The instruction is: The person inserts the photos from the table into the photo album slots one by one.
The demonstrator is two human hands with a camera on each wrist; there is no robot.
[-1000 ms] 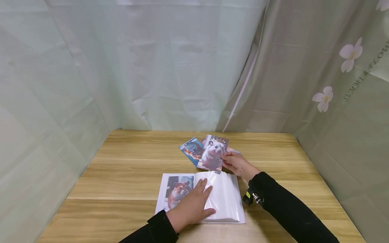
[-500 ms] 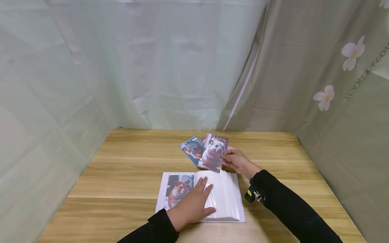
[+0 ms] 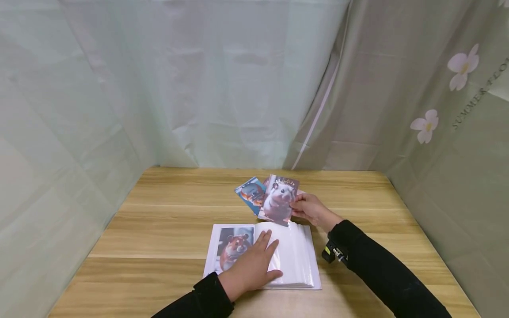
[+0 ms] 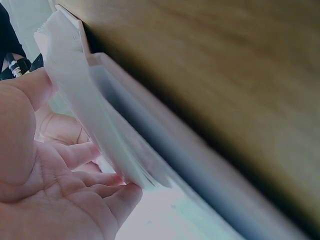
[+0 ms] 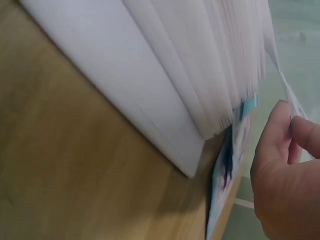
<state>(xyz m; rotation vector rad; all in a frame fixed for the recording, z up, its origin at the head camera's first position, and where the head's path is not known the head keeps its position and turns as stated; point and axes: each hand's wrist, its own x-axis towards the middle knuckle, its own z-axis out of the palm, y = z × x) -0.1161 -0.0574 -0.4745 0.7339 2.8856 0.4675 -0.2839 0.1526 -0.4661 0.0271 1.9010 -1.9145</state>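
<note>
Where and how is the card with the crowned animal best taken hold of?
Probably pinch the crowned-animal card by its right edge, coming from the right. It is thin and flat; in the head view its left side overlaps the blue card and its lower end the album; the right grip pinches that edge.

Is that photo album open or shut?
Open. The album lies spread on the table, an animal picture on one side, whitish pages on the other, the left hand resting across it.
</note>
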